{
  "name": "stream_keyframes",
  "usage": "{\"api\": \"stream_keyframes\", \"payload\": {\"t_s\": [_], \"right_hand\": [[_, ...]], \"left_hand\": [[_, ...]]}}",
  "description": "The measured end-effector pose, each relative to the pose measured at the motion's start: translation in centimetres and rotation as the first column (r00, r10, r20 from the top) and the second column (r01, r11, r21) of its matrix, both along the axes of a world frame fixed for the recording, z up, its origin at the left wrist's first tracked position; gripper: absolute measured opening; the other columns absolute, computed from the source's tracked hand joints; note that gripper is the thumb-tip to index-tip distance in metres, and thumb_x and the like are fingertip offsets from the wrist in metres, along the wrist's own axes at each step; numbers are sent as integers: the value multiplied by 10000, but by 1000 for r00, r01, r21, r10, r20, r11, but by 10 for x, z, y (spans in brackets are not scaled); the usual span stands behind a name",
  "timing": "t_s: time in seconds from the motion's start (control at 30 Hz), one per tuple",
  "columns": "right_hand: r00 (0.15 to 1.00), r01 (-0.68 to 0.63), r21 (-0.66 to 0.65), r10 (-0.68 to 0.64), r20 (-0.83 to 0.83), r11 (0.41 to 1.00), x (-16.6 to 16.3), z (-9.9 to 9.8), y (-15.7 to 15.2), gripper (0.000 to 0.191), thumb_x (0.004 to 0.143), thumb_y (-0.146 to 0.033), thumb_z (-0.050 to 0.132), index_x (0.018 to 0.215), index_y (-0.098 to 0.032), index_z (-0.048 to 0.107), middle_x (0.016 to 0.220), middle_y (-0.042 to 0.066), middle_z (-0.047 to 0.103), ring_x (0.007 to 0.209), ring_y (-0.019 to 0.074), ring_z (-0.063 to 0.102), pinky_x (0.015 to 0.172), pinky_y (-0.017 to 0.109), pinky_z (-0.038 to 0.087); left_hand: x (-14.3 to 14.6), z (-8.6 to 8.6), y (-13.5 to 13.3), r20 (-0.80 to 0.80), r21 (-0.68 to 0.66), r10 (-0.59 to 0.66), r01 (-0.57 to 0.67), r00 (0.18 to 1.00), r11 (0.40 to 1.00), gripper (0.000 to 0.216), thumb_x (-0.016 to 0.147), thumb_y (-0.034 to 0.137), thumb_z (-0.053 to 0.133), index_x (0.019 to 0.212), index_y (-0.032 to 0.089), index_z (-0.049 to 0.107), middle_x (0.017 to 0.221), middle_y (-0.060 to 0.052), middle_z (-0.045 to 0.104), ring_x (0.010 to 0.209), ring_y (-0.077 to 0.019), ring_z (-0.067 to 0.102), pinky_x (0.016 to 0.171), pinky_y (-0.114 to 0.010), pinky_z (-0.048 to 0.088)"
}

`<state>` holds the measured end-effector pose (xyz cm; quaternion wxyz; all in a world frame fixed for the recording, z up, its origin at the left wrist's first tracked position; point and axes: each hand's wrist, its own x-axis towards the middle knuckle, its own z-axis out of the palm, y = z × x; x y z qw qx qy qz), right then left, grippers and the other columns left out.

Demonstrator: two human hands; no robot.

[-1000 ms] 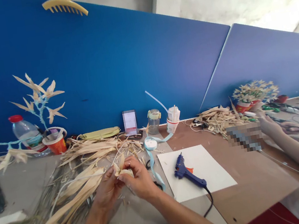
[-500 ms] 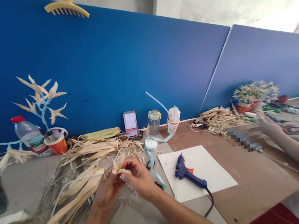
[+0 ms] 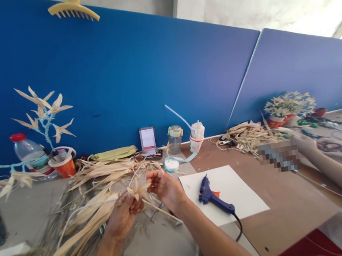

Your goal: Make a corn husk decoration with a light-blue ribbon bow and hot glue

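Note:
A pale flower of dried corn husk [image 3: 135, 191] with pointed petals sits above the table, in front of me. My left hand [image 3: 123, 214] pinches it at the base between thumb and fingers. My right hand [image 3: 170, 191] is just to its right, its curled fingertips at the tip of the petal that points right. A thin pale stick [image 3: 161, 209] slants from below the flower toward my right wrist; whether it joins the flower I cannot tell. Behind and left of my hands lie loose corn husks [image 3: 100, 174].
A blue glue gun [image 3: 213, 197] lies on white paper [image 3: 247, 194] to the right. Behind are a light-blue ribbon roll [image 3: 171, 164], a phone [image 3: 148, 141], a jar [image 3: 176, 139] and a cup [image 3: 197, 141]. Husk branches [image 3: 46, 122] stand left. Another person's arms [image 3: 339, 174] reach in from the right.
My right hand has drawn back to the right and turned, from the flower's centre to a petal tip. The flower now shows more openly in my left hand. The view shifted slightly.

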<state>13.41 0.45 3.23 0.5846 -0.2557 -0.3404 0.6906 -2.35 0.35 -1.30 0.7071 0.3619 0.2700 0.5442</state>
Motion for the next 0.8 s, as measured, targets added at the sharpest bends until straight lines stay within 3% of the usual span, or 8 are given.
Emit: {"api": "stream_keyframes", "payload": {"t_s": [0.1, 0.23, 0.33, 0.5, 0.63, 0.8], "right_hand": [[996, 93, 31, -93, -7, 995, 0, -3, 3, 391, 693, -553, 676, 821, -185, 667, 714, 25, 607, 680, 150, 545, 673, 274, 440], [990, 139, -10, -139, -22, 990, 1, -6, 5, 433, 725, -604, 638, 820, -183, 664, 711, 26, 612, 668, 147, 551, 661, 274, 445], [987, 158, -65, -160, -30, 985, 1, -7, 8, 460, 720, -629, 635, 793, -176, 669, 682, 21, 611, 642, 140, 548, 636, 265, 440], [949, 276, -42, -266, 170, 960, -2, -12, 10, 316, 702, -497, 672, 733, -183, 666, 635, -2, 588, 602, 129, 506, 611, 262, 394], [904, 207, 19, -198, 380, 978, -7, -20, 10, 133, 653, -303, 658, 722, -190, 661, 566, -40, 531, 557, 116, 440, 601, 259, 358], [860, 104, 163, -171, 480, 981, -13, -28, 9, 132, 635, -232, 616, 751, -183, 656, 686, -22, 598, 618, 117, 488, 633, 251, 370]], "left_hand": [[0, 3, 0, 28, 6, -8, 8, 1000, 1000, 428, 674, 385, 809, 567, 162, 460, 494, 62, 387, 482, -67, 347, 506, -223, 342], [1, 5, 2, 36, -46, 96, -94, 995, 994, 340, 591, 285, 868, 680, 162, 564, 666, 15, 609, 552, -66, 453, 546, -205, 391], [2, 2, 6, 13, -17, 172, -172, 985, 985, 314, 573, 265, 872, 744, 178, 623, 733, 11, 666, 614, -78, 525, 616, -210, 437], [7, 0, 12, -16, 14, 347, -346, 938, 938, 343, 511, 280, 888, 760, 202, 664, 685, 31, 679, 724, -126, 625, 708, -232, 464], [9, 1, 12, -42, 32, 400, -399, 916, 916, 335, 492, 264, 887, 736, 199, 667, 678, 41, 665, 713, -135, 627, 692, -245, 465], [9, -3, 12, -122, 78, 332, -324, 936, 943, 265, 576, 304, 848, 710, 185, 652, 665, 30, 658, 620, -115, 573, 625, -239, 451]]}}
